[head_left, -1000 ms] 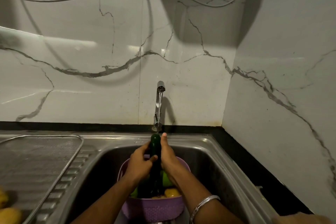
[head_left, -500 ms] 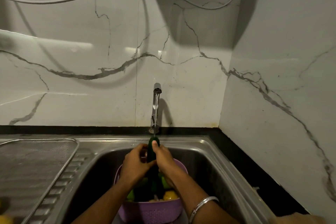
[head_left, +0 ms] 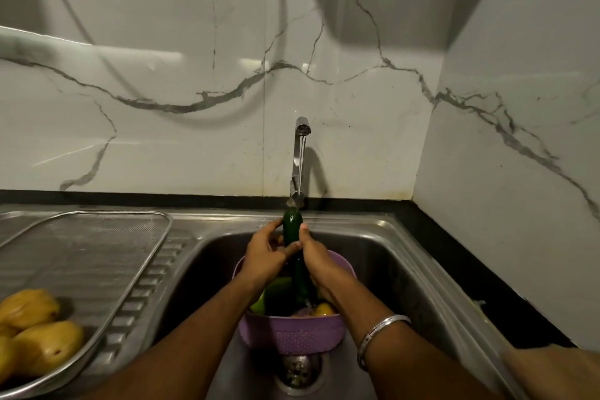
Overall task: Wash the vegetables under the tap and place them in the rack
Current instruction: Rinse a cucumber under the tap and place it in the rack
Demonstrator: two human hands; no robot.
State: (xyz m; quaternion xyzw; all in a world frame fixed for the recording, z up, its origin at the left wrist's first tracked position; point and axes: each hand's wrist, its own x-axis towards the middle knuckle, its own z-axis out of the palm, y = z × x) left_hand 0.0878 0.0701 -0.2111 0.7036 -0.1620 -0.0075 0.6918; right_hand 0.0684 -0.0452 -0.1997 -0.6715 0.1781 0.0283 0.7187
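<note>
Both hands grip a long dark-green cucumber point(head_left: 293, 227) under the chrome tap's point(head_left: 301, 153) stream, above a purple plastic basket point(head_left: 292, 331) in the steel sink point(head_left: 389, 256); left hand point(head_left: 264, 258) and right hand point(head_left: 319, 265) wrap it; yellow fruits point(head_left: 39, 334) lie in the wire-mesh rack point(head_left: 97, 256).

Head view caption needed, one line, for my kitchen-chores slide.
Both hands, left hand and right hand, hold a dark green cucumber under the running steel tap, over a purple plastic colander.
</note>
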